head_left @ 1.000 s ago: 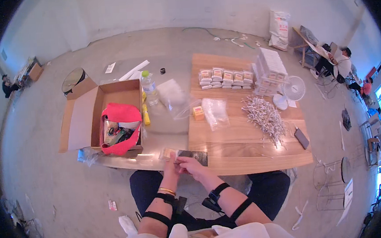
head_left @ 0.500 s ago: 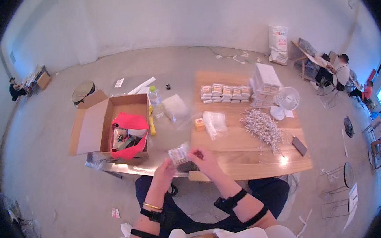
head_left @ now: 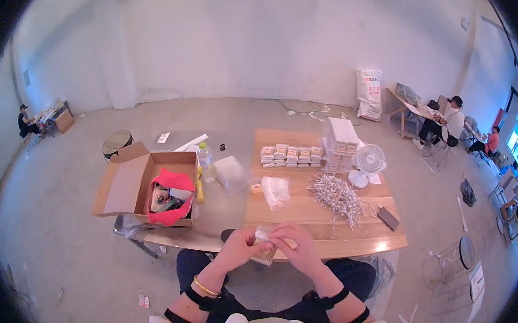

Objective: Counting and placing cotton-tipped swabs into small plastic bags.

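Observation:
My left hand (head_left: 240, 248) and my right hand (head_left: 296, 246) meet over the front edge of the wooden table (head_left: 360, 238). Between them is a small clear plastic bag (head_left: 266, 256) packed with a row of thin cotton swabs. The left fingers are closed on the bag's left side, and the right fingers pinch its upper part. Part of the bag is covered by my fingers. Beyond my hands lie a stack of clear empty bags (head_left: 275, 191) and a small orange-and-white card or label stack (head_left: 256, 188). Loose cotton swabs (head_left: 336, 198) are heaped to the right.
Filled packs (head_left: 291, 155) stand in rows at the back, beside a tall white stack (head_left: 342, 136) and a small fan (head_left: 369, 161). A dark flat device (head_left: 388, 218) lies at right. Left are an open cardboard box (head_left: 178, 161) and a bottle (head_left: 205, 163). People sit at distant tables.
Both hands have shifted right along the table's front edge, with the bag. My right hand has come in closer to the left, onto the bag's upper part. The view has tilted upward.

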The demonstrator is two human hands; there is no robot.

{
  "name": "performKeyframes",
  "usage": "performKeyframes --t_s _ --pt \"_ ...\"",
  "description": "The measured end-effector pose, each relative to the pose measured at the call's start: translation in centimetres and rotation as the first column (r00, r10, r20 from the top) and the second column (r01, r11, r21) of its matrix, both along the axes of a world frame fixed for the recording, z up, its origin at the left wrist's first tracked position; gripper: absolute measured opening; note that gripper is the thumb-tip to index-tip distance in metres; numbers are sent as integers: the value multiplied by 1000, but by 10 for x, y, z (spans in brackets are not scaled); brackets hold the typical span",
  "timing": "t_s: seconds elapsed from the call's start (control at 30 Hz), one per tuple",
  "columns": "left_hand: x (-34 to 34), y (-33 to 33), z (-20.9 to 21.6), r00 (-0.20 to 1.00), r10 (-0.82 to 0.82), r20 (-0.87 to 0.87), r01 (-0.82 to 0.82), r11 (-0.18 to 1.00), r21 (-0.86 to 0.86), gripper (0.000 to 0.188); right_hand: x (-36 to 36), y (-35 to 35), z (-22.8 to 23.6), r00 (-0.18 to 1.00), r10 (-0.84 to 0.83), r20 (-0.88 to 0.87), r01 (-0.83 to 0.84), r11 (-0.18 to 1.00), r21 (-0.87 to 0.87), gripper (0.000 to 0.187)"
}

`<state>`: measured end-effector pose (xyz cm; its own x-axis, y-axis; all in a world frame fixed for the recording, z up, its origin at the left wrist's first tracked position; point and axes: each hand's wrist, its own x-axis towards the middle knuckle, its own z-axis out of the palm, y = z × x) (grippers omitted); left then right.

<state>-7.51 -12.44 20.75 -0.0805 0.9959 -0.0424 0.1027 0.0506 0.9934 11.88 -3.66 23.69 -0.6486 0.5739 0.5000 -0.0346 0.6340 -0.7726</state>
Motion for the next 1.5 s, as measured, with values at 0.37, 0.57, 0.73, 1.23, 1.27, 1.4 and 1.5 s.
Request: performKeyframes --t_s 0.37,0.57,0.73,1.23,1.27,1.4,1.5 --pt "35 -9 32 996 -15 -92 18 999 27 24 36 -4 18 1000 11 -19 -11 1000 1 14" --pt "41 -6 43 981 185 67 -194 964 183 23 42 -3 35 997 -78 7 79 993 -88 13" --pt "46 -11 55 968 251 15 -248 940 233 18 42 -3 33 995 -104 1 103 982 -160 13" --pt "48 -5 42 980 194 45 -199 942 271 14 50 4 27 997 -80 6 79 967 -242 16" --pt "48 -5 40 979 200 50 -206 939 275 14 48 2 27 996 -87 -30 76 961 -266 16" --pt "51 -3 38 970 230 71 -241 931 273 13 50 7 16 1000 -2 -29 -8 937 -348 18" --pt "47 -6 36 969 245 28 -245 942 230 14 47 8 10 1000 -9 2 9 919 -394 16"
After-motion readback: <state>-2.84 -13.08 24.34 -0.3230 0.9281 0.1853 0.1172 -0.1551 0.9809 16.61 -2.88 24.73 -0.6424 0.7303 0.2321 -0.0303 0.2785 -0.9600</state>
